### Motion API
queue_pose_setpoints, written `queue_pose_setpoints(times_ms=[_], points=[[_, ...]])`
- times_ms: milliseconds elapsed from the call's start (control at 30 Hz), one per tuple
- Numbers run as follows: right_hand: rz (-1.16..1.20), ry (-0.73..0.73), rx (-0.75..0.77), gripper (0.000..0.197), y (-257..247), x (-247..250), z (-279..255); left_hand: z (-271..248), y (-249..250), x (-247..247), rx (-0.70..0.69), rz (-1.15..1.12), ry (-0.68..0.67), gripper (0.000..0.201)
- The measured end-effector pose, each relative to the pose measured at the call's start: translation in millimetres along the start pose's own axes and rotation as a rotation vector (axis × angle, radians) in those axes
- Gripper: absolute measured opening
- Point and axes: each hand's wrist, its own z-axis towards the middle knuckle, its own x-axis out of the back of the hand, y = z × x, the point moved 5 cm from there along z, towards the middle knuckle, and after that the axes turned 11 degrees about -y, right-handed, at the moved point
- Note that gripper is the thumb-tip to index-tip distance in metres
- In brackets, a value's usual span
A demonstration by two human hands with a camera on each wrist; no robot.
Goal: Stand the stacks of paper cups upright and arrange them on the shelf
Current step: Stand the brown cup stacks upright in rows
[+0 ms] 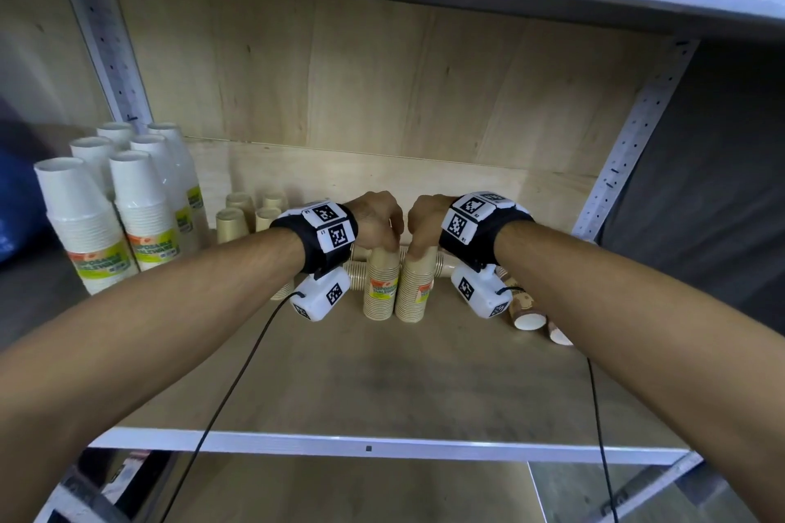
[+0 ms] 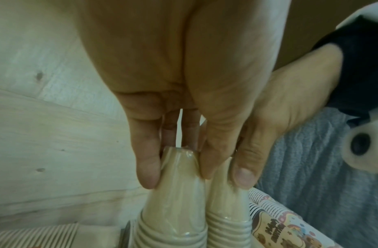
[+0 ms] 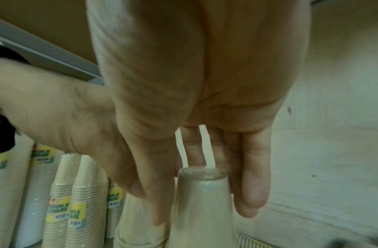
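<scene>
On the wooden shelf (image 1: 382, 374), the largest items, white cup stacks (image 1: 127, 217), are found upright at the far left, with smaller tan stacks (image 1: 238, 217) standing beside them, while further stacks are noted lying flat behind and to the right of the hands. At mid-shelf two tan cup stacks, the left one (image 1: 381, 284) and the right one (image 1: 414, 289), are held upright and touching, the left hand (image 1: 378, 221) pinching the top of the first and the right hand (image 1: 424, 225) the top of the second. The standing-up step is judged to be in hand; next, both stacks should be moved left to join the tan group and released gently, since such tall, narrow stacks are judged liable to topple.
</scene>
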Motion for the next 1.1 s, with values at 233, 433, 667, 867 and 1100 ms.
queue_pose_setpoints(times_ms=[233,433,667,867,1100], points=[[-0.017,0.016,-0.010,0.039,5,6,2,-2,3,1,-0.009,0.020,-0.012,0.038],[-0.051,0.102,-0.054,0.043,10,7,10,-3,3,2,-0.012,0.029,-0.017,0.038],[-0.067,0.010,0.034,0.050,7,9,8,-2,1,2,-0.003,0.020,-0.030,0.036],[-0.026,0.021,0.019,0.024,8,9,13,-5,2,4,-0.006,0.031,-0.046,0.038],[-0.033,0.017,0.035,0.027,-3,16,10,-12,3,8,-0.014,-0.018,-0.085,0.042]])
